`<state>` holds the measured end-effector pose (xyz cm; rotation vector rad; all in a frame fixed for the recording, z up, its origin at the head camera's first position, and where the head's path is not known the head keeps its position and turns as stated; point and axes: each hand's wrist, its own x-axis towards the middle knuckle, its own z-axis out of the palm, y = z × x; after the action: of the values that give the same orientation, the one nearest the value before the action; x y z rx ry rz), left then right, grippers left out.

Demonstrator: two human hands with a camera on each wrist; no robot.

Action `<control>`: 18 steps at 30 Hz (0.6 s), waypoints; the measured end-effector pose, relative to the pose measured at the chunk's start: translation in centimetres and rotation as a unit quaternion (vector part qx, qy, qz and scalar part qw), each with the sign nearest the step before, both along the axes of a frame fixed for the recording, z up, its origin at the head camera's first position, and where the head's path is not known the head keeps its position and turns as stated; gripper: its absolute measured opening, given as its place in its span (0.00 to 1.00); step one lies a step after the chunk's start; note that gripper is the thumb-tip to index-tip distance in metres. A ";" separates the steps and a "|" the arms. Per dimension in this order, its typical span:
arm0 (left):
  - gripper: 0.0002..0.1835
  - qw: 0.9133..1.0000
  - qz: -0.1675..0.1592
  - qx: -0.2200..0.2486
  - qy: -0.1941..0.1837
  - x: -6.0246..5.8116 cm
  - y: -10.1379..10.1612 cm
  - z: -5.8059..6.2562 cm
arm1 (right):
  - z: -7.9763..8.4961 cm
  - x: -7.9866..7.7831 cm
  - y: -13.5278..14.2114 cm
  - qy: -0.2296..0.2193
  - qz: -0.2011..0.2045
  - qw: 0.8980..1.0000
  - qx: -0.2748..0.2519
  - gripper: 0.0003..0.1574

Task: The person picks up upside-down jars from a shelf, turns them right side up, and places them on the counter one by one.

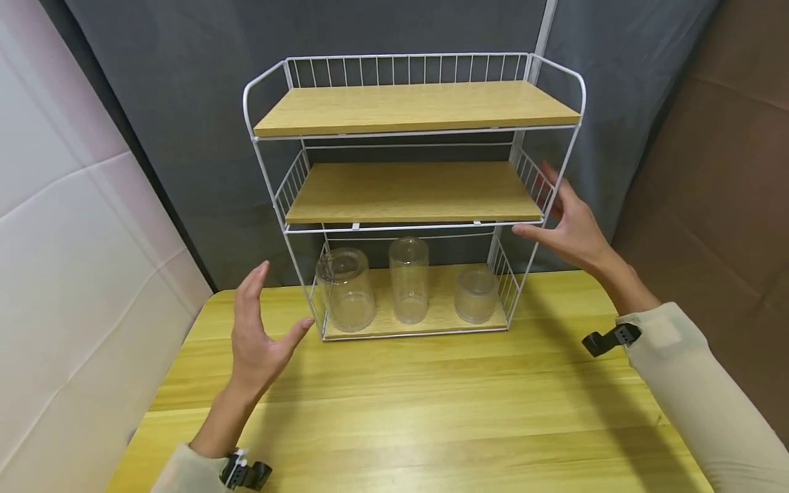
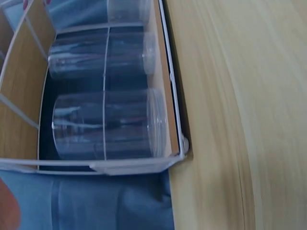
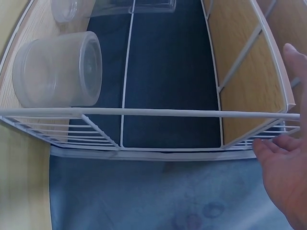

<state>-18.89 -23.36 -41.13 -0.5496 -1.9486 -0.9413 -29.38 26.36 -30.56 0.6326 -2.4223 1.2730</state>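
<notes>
A white wire rack with three wooden shelves stands on the table. Its bottom shelf holds a wide clear jar at the left, a tall narrow clear jar in the middle and a short clear jar at the right. My left hand is held up beside the rack's lower left, thumb spread from straight fingers, holding nothing. At the middle shelf's right end is my right hand, thumb in front and fingers partly behind the wire side. Its fingertips lie at the side wires; whether they touch is unclear.
The wooden table extends in front of the rack. A dark grey curtain hangs behind, a white sheet is at the left and a brown one at the right. The middle shelf and top shelf sit above the jars.
</notes>
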 end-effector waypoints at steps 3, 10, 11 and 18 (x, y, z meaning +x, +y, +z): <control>0.55 1.000 -0.014 -0.006 -0.016 0.1 0.8 -0.1 | 0.0 -0.1 -0.2 -0.001 0.006 1.000 -0.006 0.69; 0.55 0.998 -0.040 -0.019 -0.051 -0.6 2.2 -0.8 | -0.1 -0.4 -0.4 -0.004 0.007 1.000 -0.015 0.69; 0.55 0.997 -0.042 -0.021 -0.057 -0.7 2.4 -0.9 | -0.1 -0.4 -0.4 -0.004 0.006 1.000 -0.015 0.69; 0.57 0.991 -0.044 -0.039 -0.119 -1.9 3.6 -1.7 | -0.2 -0.5 -0.5 0.010 -0.005 1.000 -0.014 0.65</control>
<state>-20.83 -19.71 -42.80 -0.5941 -2.1971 -1.0293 -29.85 25.84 -30.72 0.6224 -2.3841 1.2877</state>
